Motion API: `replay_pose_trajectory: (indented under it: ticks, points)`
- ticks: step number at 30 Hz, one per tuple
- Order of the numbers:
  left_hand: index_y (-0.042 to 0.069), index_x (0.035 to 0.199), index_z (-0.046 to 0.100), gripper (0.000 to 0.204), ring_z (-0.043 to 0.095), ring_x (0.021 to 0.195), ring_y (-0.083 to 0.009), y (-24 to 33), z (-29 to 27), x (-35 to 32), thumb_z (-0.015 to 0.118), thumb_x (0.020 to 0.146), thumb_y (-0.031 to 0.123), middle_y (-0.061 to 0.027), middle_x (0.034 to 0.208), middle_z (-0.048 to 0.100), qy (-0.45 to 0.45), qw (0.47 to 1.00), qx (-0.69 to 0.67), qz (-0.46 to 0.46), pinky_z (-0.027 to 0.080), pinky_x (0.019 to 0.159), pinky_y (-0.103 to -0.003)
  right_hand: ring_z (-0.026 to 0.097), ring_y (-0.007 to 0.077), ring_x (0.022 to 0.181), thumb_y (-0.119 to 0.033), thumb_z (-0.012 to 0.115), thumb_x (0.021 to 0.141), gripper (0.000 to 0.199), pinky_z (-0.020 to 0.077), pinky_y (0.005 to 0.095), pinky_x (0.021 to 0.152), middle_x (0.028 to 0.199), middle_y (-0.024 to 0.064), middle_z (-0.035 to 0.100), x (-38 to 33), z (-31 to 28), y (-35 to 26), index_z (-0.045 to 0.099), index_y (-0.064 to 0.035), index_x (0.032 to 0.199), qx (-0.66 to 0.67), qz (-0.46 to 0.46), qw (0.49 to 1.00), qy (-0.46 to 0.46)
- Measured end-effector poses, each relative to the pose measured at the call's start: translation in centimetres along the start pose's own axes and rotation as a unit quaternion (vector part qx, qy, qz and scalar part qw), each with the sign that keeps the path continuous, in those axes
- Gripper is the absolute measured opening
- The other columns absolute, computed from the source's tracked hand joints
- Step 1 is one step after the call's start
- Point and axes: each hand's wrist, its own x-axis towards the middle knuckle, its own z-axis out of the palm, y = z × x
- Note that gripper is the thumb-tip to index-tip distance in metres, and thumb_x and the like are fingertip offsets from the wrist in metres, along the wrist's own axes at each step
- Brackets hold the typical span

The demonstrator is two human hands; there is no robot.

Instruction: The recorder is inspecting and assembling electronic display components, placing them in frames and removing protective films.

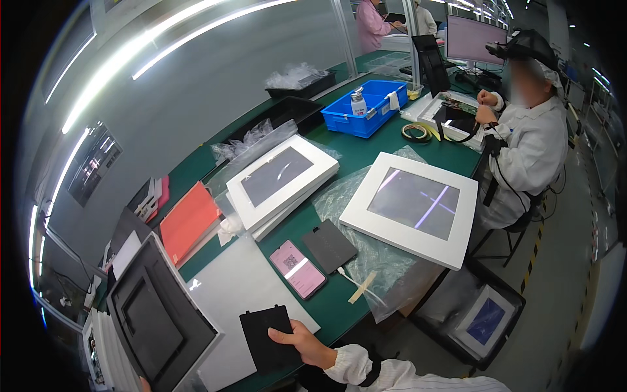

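My right hand (pixel 305 344) comes in from the lower edge and grips a flat black rectangular plate (pixel 264 334) by its right edge, over a white sheet (pixel 238 284) on the green bench. Only a fingertip of my left hand (pixel 143 385) shows at the bottom edge. It sits under a tilted white tray with a black foam insert (pixel 157 313), which it seems to hold up.
Beyond lie a pink phone (pixel 298 268), a dark grey square pad (pixel 328 245), a white-framed panel (pixel 408 208) on clear plastic, a stack of similar panels (pixel 282 179), an orange folder (pixel 188 221) and a blue bin (pixel 366 106). A co-worker in white (pixel 530 140) sits right.
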Motion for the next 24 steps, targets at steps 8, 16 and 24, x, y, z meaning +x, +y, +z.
replay_pose_trajectory:
  ticks: [8,16,24]
  points:
    - [-0.004,0.124,0.052,0.043,0.052,0.111,-0.027,12.7,5.0,-3.6,0.059,0.093,0.025,-0.0136,0.123,0.057,0.064,0.763,-0.503,-0.4,0.041,0.096,-0.038,0.064,0.0181,0.089,-0.026,0.065,0.09,0.039,0.0541,0.0308,0.079,0.103,0.0103,0.063,-1.2,4.3,-1.1,0.055,0.003,0.114,0.069,-0.018,0.997,0.007]
    - [0.004,0.138,0.034,0.059,0.048,0.122,-0.0284,17.0,8.4,-6.4,0.058,0.084,0.001,-0.0132,0.134,0.047,0.013,0.664,-0.671,-0.33,0.037,0.105,-0.046,0.066,0.0225,0.088,-0.02,0.062,0.09,0.033,0.0554,0.0334,0.079,0.102,0.0132,0.064,4.8,3.2,-6.8,0.055,0.0034,0.114,-0.012,0.015,1.0,-0.005]
    - [0.012,0.138,0.033,0.061,0.051,0.118,-0.0277,18.9,12.7,-8.5,0.059,0.084,-0.002,-0.0091,0.133,0.045,-0.053,0.554,-0.732,-0.394,0.04,0.101,-0.053,0.065,0.0246,0.096,-0.021,0.057,0.093,0.034,0.0545,0.0365,0.084,0.109,0.0138,0.063,6.7,3.0,-6.0,0.054,0.0003,0.119,-0.042,-0.079,0.99,0.107]
